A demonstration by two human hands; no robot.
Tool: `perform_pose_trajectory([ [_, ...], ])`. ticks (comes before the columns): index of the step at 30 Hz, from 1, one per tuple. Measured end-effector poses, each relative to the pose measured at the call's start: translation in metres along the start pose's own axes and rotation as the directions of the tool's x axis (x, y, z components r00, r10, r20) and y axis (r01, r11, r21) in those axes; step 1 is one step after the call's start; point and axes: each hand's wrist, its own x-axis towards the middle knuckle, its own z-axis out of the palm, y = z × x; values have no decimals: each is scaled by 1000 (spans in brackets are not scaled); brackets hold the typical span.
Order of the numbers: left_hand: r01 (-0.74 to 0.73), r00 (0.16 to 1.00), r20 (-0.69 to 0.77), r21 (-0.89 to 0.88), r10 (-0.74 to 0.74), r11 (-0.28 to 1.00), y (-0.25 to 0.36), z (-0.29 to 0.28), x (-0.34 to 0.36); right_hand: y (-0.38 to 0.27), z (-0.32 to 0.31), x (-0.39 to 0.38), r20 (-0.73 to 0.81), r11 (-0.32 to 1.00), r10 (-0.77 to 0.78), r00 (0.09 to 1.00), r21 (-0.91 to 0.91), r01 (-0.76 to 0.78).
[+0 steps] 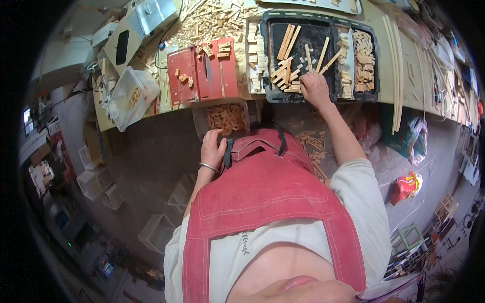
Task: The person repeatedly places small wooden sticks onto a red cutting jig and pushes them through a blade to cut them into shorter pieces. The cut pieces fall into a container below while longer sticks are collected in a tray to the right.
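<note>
Flat black rectangular phone (122,47) far left of grip (314,88); shiny silver box (154,15) left, beyond phone; crumpled red-yellow bag (406,187) lower right of grip; green frame (393,238) lower still.

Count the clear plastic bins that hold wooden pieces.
2: one bin at the left end of the bench, another bin below the red board, near the left hand. Others may be hidden.

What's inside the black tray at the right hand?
Long wooden sticks and shorter wooden pieces lie in the black tray. The right hand hides part of it; what lies beneath cannot be seen.
</note>
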Motion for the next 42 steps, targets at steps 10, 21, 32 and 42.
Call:
perform_pose_trajectory([
  [10, 0, 1000, -2, -22, 0, 1000, 1, 5, -4, -28, 3, 37, -6, 996, -80, 997, -27, 80],
  [21, 23, 1000, -15, -31, -23, 999, -6, 7, -11, 0, -5, 37, 4, 991, -115, 993, -74, 115],
  [32, -121, 991, 51, -46, 123, 992, 22, 7, 27, -8, 2, 53, -13, 949, 271, 962, 172, -265],
  [42, -330, 943, 19, 162, 332, 930, 117, 110, 199, -34, -22, -5, 422, 47, 692, 586, 783, -620],
])
